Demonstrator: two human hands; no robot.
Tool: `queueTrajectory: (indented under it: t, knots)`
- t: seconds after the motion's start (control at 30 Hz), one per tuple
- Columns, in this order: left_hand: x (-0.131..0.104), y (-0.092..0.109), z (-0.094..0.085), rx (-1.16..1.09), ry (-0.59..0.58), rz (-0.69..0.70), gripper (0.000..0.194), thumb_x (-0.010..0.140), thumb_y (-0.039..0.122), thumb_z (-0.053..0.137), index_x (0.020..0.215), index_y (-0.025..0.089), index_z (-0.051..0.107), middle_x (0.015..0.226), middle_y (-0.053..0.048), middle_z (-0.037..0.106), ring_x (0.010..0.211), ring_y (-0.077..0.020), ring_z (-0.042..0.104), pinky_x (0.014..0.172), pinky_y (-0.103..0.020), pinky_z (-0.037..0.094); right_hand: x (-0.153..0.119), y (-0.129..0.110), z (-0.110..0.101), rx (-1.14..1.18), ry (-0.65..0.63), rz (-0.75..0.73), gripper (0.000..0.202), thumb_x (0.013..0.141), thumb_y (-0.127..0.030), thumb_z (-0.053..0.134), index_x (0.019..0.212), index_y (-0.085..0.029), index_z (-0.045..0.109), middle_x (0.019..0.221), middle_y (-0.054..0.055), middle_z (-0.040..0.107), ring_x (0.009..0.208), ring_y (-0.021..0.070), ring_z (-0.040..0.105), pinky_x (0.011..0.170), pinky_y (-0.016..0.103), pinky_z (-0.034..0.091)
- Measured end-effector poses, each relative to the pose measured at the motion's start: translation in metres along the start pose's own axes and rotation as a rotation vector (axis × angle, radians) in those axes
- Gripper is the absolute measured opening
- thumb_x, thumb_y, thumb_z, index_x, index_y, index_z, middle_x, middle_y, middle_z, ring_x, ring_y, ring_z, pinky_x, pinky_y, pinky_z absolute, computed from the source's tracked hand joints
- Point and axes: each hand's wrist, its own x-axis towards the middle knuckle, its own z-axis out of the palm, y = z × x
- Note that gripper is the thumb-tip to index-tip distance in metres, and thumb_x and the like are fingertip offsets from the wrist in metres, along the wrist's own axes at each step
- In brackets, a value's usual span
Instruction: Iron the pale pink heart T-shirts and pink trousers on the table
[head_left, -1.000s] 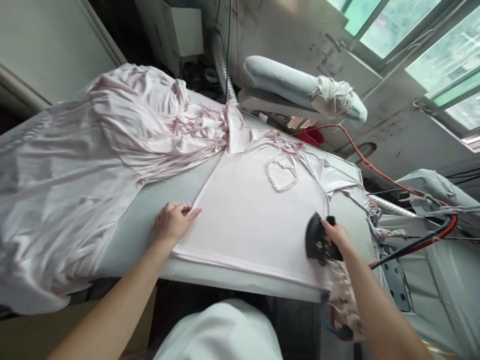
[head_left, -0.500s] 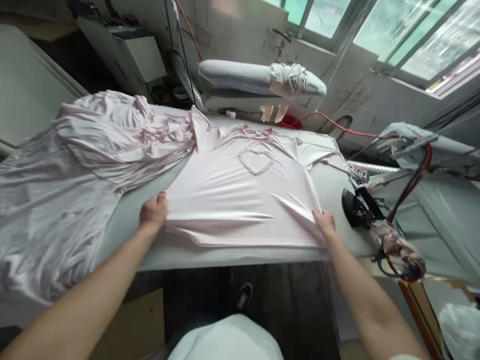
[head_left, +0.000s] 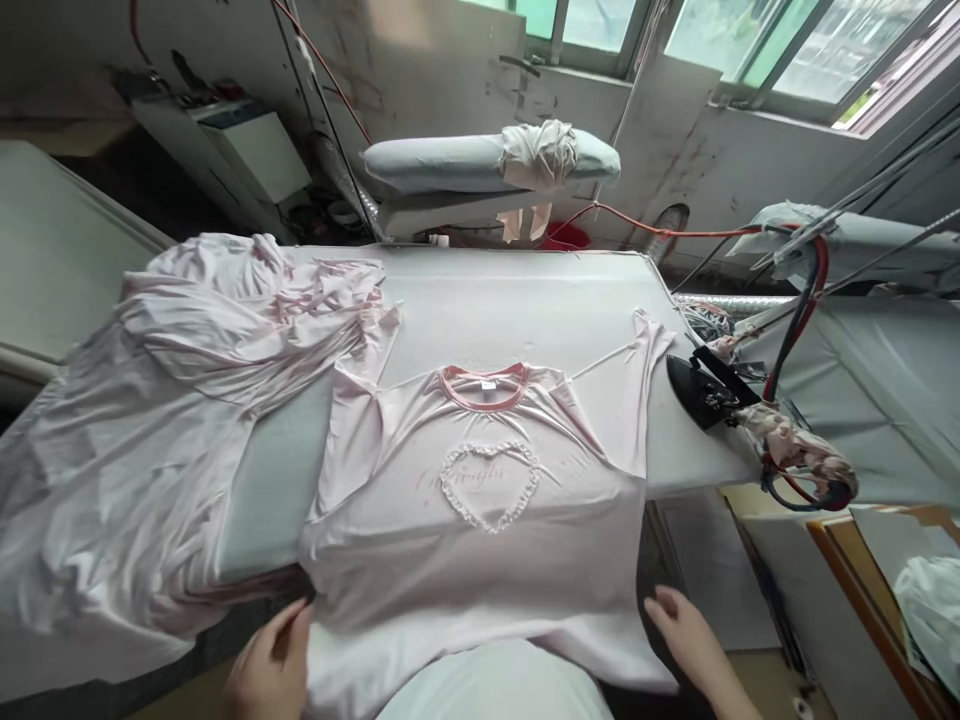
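A pale pink T-shirt (head_left: pixel 480 570) with a darker pink collar and a ruffled heart lies over the front edge of the padded board (head_left: pixel 510 300), its lower part hanging toward my body. My left hand (head_left: pixel 274 660) is beside the shirt's lower left edge, thumb and forefinger apart, not holding it. Off the shirt's lower right edge is my right hand (head_left: pixel 686 635), its fingers loosely curled and apart, holding nothing. At the right end of the board rests a black iron (head_left: pixel 705 390).
A large heap of pink garments (head_left: pixel 180 400) covers the board's left side and hangs down. Behind stands a narrow padded arm (head_left: pixel 450 160) with a cloth wrapped round it. Red and dark hoses (head_left: pixel 810 290) run to the iron. A wooden frame (head_left: pixel 847 570) is at lower right.
The shirt has moved toward my body and now hangs over the front edge. Both hands have let go of its sides and come nearer to me. The view has shifted a little.
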Motion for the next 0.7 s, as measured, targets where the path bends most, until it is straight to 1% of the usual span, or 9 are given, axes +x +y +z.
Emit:
queueTrajectory:
  t: [0.03,0.17,0.27,0.33,0.43,0.5,0.57,0.63,0.7]
  knots:
    - [0.03,0.033,0.003,-0.104,0.085,0.058,0.038,0.088,0.054,0.042,0.099,0.028,0.068,0.106,-0.014,0.076,0.102,-0.0356,0.071,0.096,-0.051,0.056,0.012,-0.041,0.001,0.07,-0.016,-0.074,0.042,0.065,-0.067,0.052,0.086,-0.035,0.069,0.094,0.017,0.077,0.087,0.0362,0.076,0.08,0.048,0.061]
    - [0.169,0.155,0.013,-0.306,-0.002,0.44,0.034,0.091,0.028,0.038,0.111,0.023,0.065,0.129,-0.013,0.07,0.127,-0.026,0.062,0.115,-0.043,0.046,0.049,-0.245,0.031,0.306,-0.104,-0.32,0.036,0.082,-0.047,0.051,0.101,-0.02,0.067,0.071,0.005,0.069,0.055,0.0186,0.06,0.057,0.032,0.054]
    - [0.248,0.2,0.02,-0.21,-0.101,0.573,0.041,0.085,0.02,0.044,0.122,0.019,0.061,0.144,-0.017,0.061,0.14,-0.0277,0.053,0.118,-0.046,0.041,0.067,-0.373,0.08,0.398,-0.358,-0.186,0.023,0.087,-0.028,0.053,0.105,-0.018,0.064,0.061,-0.002,0.061,0.046,0.0116,0.048,0.046,0.022,0.042]
    - [0.28,0.21,0.019,-0.099,-0.211,0.619,0.047,0.081,0.029,0.058,0.127,0.017,0.06,0.138,-0.019,0.063,0.134,-0.033,0.056,0.114,-0.048,0.044,0.077,-0.432,0.116,0.395,-0.503,-0.086,0.014,0.09,-0.025,0.055,0.097,-0.016,0.063,0.058,0.0,0.062,0.045,0.0123,0.051,0.044,0.021,0.041]
    - [0.313,0.204,0.004,0.105,-0.461,0.6,0.058,0.069,0.042,0.075,0.122,0.02,0.064,0.119,-0.016,0.073,0.113,-0.0364,0.068,0.094,-0.043,0.053,0.089,-0.488,0.163,0.408,-0.683,-0.021,0.016,0.094,-0.029,0.059,0.085,-0.017,0.06,0.064,0.004,0.068,0.049,0.0125,0.056,0.046,0.022,0.047]
    - [0.335,0.195,-0.013,0.231,-0.669,0.539,0.039,0.071,0.042,0.072,0.105,0.024,0.07,0.103,-0.011,0.077,0.098,-0.0336,0.071,0.08,-0.036,0.052,0.096,-0.513,0.186,0.447,-0.74,-0.026,0.016,0.098,-0.027,0.055,0.085,-0.018,0.058,0.068,0.003,0.069,0.05,0.0084,0.055,0.049,0.017,0.047]
    - [0.357,0.188,-0.028,0.319,-0.783,0.505,0.017,0.077,0.041,0.064,0.08,0.025,0.07,0.086,-0.008,0.076,0.085,-0.0306,0.072,0.071,-0.033,0.046,0.103,-0.531,0.2,0.463,-0.745,-0.033,0.02,0.102,-0.024,0.048,0.085,-0.018,0.057,0.068,0.001,0.069,0.051,0.006,0.054,0.049,0.013,0.045]
    - [0.373,0.188,-0.035,0.413,-0.766,0.501,0.023,0.079,0.042,0.061,0.065,0.024,0.063,0.076,-0.008,0.073,0.078,-0.0301,0.07,0.066,-0.033,0.041,0.116,-0.539,0.2,0.428,-0.765,-0.017,0.029,0.105,-0.028,0.045,0.082,-0.017,0.059,0.067,0.003,0.07,0.052,0.008,0.057,0.048,0.015,0.047]
    - [0.377,0.199,-0.031,0.436,-0.607,0.526,0.021,0.077,0.042,0.062,0.065,0.024,0.062,0.074,-0.009,0.071,0.078,-0.0308,0.068,0.066,-0.034,0.04,0.135,-0.537,0.18,0.368,-0.812,0.008,0.032,0.103,-0.036,0.053,0.08,-0.016,0.063,0.067,0.007,0.072,0.054,0.0131,0.062,0.049,0.021,0.05]
